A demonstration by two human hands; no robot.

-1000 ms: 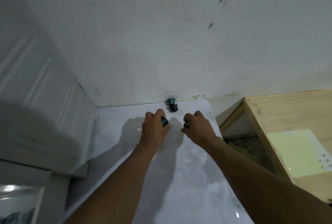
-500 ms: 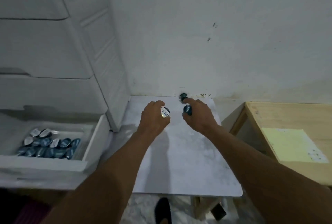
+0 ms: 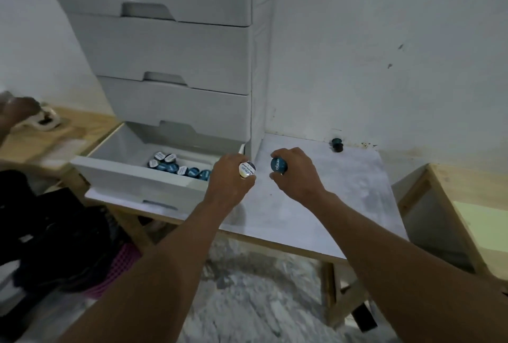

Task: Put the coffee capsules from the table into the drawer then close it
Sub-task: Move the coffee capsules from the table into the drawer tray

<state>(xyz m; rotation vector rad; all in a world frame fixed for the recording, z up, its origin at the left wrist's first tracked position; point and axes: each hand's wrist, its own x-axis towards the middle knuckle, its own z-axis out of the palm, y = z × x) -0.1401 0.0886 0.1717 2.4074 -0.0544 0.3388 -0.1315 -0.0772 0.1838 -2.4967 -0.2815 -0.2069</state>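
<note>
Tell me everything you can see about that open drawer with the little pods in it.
The drawer is the bottom one of a tall white drawer unit, and it is pulled out. It looks like smooth, pale plastic, with a recessed grip in its front panel. Inside, toward its right side, lies a cluster of coffee capsules with blue and white lids. The left hand, holding a white-lidded capsule, is at its front right corner; whether it touches cannot be told.
</note>
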